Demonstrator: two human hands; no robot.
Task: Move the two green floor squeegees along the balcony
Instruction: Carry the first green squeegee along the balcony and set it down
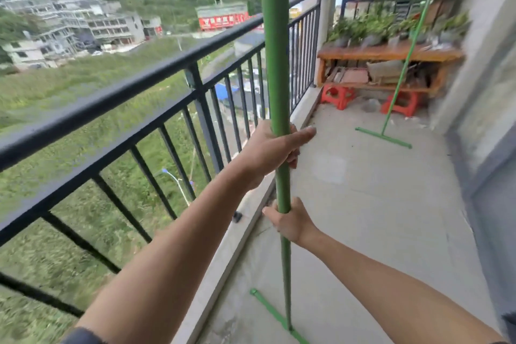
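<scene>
Two green floor squeegees are seen on the concrete balcony floor (377,204). The near squeegee (279,92) is a long, plain green pole held close to upright, ending in a narrow green blade bar that rests on the floor beside the railing (167,75). Its pole is gripped by both hands: the left hand (268,151) is wrapped around it higher up, with the index finger stretched out across the pole, and the right hand (293,222) is closed around it lower down, fingers clamped on the shaft. The far squeegee (402,70) is of the same green make, with a thinner-looking pole tilted toward the wall side and its blade bar lying flat on the floor, well apart from the first. Behind it a wooden tabletop (391,53) carrying potted plants is visible, and two red stools (337,96) are seen on the floor below it.
</scene>
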